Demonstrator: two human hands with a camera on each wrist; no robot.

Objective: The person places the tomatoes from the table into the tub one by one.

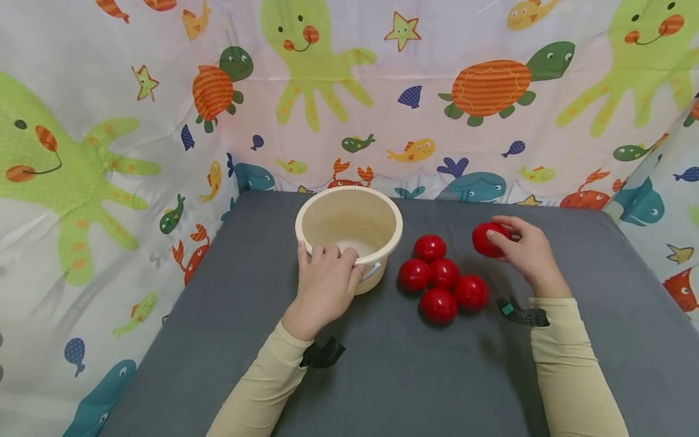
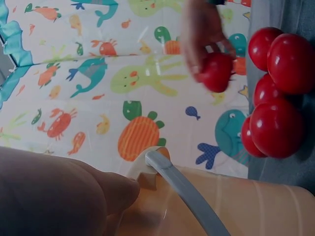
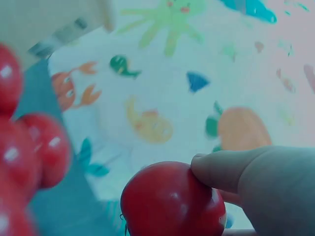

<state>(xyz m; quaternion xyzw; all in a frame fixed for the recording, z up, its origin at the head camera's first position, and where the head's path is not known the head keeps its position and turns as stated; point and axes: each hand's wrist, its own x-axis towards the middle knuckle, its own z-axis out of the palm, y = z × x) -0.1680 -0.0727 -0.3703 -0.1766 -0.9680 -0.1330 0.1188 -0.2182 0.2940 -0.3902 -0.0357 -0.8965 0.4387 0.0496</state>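
The right hand (image 1: 524,249) holds one red ball (image 1: 488,239) pinched between thumb and fingertips, raised just above the grey table (image 1: 229,340); the right wrist view confirms the thumb pressed against the ball's side. The left hand (image 1: 326,273) grips the near rim of the cream bucket (image 1: 349,233), fingers curled over the edge and thumb outside; the left wrist view shows the bucket's pale handle (image 2: 182,189) lying folded down against the wall beside that hand.

The governing relation: the bucket stands to the left of the held ball, with the loose cluster of red balls (image 1: 442,279) lying between them on the table surface; the bucket's mouth faces upward and its interior shows no contents. The ball is round and has no long axis, so no orientation constraint applies. The right hand is the nearer hand to every ball; the left hand is the nearer hand to the bucket and is occupied with it.

Count: one bucket; six red balls in total, one in the right hand and five resting on the table, touching one another in a tight group just right of the bucket. A patterned sea-creature cloth (image 1: 382,97) encloses the table at the back and sides.
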